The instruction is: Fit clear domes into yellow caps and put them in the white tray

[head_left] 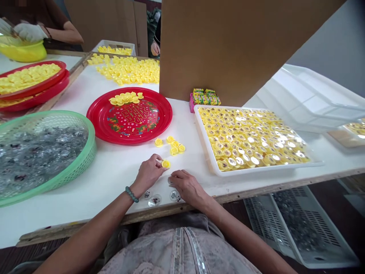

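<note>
Between the thumb and fingers of my left hand (pixel 149 171) is a small yellow plastic cup (pixel 165 164), its round opening facing up. My right hand (pixel 186 185) is low over the white table, fingertips pinched on a clear plastic disc (pixel 170 181) that they partly cover. Several loose yellow cups (pixel 175 146) lie just beyond my hands. Near the table's front edge, between and under my wrists, rest a few clear round pieces with dark print (pixel 154 200).
A red tray (pixel 97 125) bearing yellow cups lies ahead. To the left stands a green basket (pixel 90 140) of clear pieces; to the right, a white tray (pixel 207 152) packed with filled cups. A cardboard divider (pixel 228 49) rises behind. A gloved co-worker (pixel 31 32) works at far left.
</note>
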`<act>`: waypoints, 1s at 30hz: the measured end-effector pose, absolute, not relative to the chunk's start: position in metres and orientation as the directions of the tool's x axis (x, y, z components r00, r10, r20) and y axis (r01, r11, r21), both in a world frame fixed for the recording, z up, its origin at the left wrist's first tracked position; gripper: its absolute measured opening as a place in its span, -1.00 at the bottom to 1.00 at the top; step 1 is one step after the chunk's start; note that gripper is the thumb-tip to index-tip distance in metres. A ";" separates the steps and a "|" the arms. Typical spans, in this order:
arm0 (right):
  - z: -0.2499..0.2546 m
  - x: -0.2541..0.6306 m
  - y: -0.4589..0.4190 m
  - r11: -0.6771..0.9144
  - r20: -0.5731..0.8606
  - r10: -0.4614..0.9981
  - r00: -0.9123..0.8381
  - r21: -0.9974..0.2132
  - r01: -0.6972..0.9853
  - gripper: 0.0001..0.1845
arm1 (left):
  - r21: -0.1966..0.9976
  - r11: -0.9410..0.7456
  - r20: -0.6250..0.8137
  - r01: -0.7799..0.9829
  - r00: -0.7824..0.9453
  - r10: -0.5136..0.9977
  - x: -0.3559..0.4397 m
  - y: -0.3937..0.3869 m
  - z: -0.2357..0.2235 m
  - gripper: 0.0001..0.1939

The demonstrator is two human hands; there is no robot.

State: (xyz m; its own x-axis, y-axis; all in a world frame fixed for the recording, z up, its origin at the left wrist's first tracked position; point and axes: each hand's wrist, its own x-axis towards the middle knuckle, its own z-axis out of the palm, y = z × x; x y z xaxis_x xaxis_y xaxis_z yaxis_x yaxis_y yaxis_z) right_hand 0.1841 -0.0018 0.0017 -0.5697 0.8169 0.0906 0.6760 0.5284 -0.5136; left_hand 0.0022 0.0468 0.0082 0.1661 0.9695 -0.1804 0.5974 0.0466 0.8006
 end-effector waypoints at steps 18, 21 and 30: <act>0.021 0.182 0.014 -0.038 -0.072 0.995 -0.073 -0.920 0.390 -0.92 | 0.955 0.125 -0.223 0.270 0.371 0.902 0.009 0.033 0.020 -0.77; 0.020 0.181 0.015 0.087 0.018 0.988 -0.151 -0.881 0.465 -0.95 | 0.948 0.211 -0.291 0.239 0.384 0.876 0.007 0.029 0.018 -0.77; 0.004 0.156 0.003 0.172 0.128 0.985 -0.115 -0.789 0.591 -0.71 | 0.932 0.361 -0.328 -0.024 0.361 0.873 0.001 0.028 0.002 -0.72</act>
